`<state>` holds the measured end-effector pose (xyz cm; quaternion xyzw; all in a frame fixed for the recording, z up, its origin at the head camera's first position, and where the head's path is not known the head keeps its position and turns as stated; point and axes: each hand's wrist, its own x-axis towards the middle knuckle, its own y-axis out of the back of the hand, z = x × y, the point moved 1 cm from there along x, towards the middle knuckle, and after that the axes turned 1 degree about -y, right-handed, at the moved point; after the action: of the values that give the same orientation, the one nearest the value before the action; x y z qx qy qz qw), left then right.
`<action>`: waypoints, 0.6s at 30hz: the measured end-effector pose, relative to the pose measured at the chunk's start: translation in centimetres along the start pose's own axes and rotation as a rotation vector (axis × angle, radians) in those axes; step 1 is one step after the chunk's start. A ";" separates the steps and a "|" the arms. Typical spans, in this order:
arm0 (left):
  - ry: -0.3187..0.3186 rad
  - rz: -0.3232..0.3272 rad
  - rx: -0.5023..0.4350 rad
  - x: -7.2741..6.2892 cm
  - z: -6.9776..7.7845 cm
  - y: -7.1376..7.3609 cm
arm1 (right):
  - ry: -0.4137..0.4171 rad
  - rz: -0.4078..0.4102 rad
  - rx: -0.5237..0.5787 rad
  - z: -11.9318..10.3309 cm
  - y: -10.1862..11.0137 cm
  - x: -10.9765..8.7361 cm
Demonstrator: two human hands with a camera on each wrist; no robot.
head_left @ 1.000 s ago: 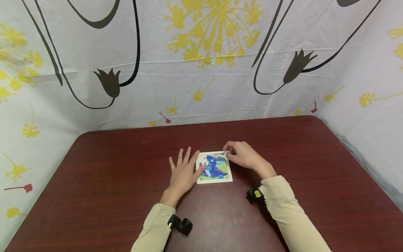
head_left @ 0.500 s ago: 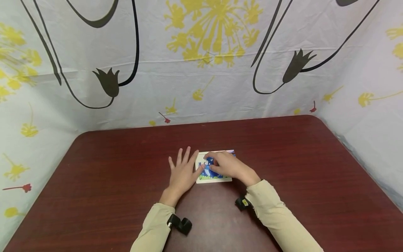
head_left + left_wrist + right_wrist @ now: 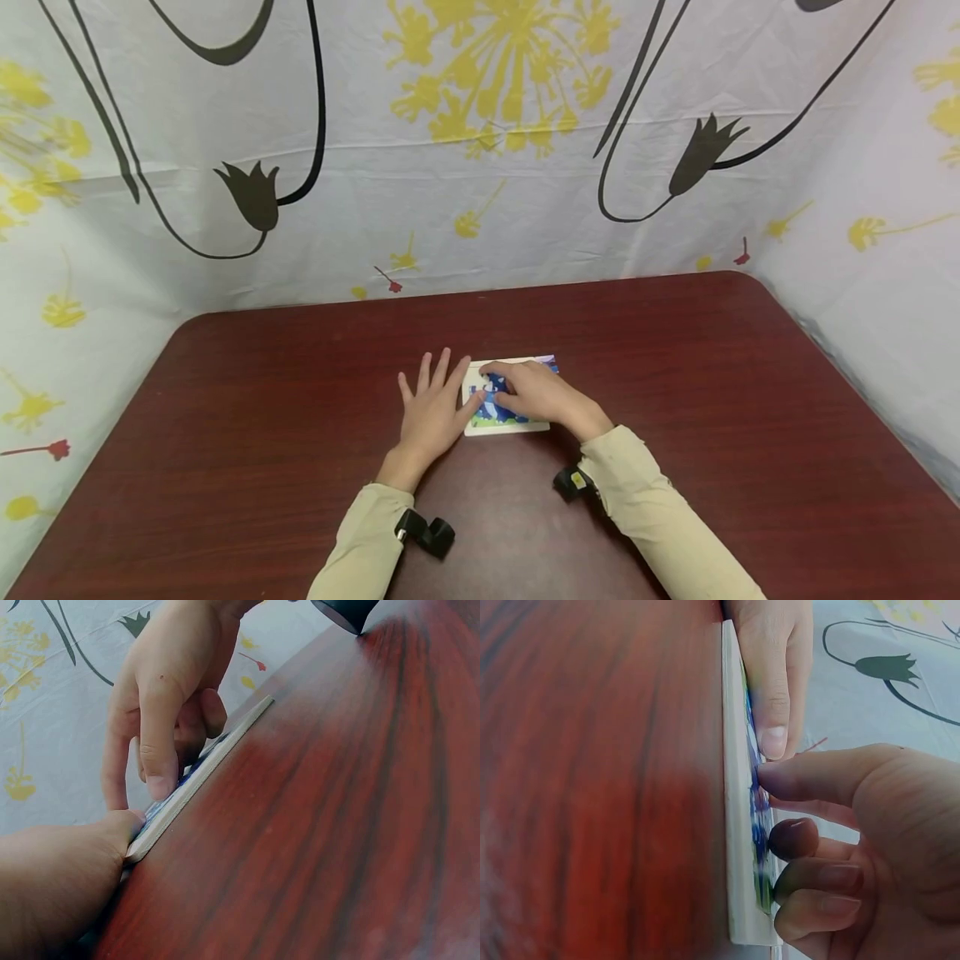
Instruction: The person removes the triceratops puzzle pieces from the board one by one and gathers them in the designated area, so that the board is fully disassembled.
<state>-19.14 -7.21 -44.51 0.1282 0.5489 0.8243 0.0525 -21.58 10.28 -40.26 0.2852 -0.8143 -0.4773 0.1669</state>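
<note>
A small flat picture puzzle [image 3: 487, 422] with a pale frame and a blue dinosaur lies on the table. My left hand [image 3: 429, 421] rests at its left side, fingers spread, the thumb on the picture's edge. My right hand [image 3: 542, 395] arches over the puzzle and hides its right part. Its thumb [image 3: 802, 778] touches the picture while the other fingers bend; whether a piece is between them cannot be seen. At the upper right corner a blue and lilac puzzle piece [image 3: 552, 362] sticks out past the frame.
The dark red wooden table [image 3: 300, 433] stands against a white curtain [image 3: 360, 200] with flower prints, at the back and both sides. Black wrist cameras sit by the left sleeve [image 3: 363, 533] and the right sleeve [image 3: 652, 492].
My right hand has moved left from the puzzle's upper right corner onto the middle of the picture. A blue and lilac piece now shows past that corner. My left hand has stayed put.
</note>
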 end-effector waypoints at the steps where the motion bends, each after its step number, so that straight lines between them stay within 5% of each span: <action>1: 0.001 -0.001 0.002 0.0 0.0 0.0 | 0.000 0.002 0.007 0.0 0.0 0.0; 18: 0.010 -0.010 0.010 0.0 0.1 0.0 | 0.021 0.031 0.055 0.2 -0.1 0.2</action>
<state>-19.15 -7.15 -44.44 0.1214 0.5538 0.8220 0.0534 -21.85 10.29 -40.41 0.2822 -0.8294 -0.4492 0.1751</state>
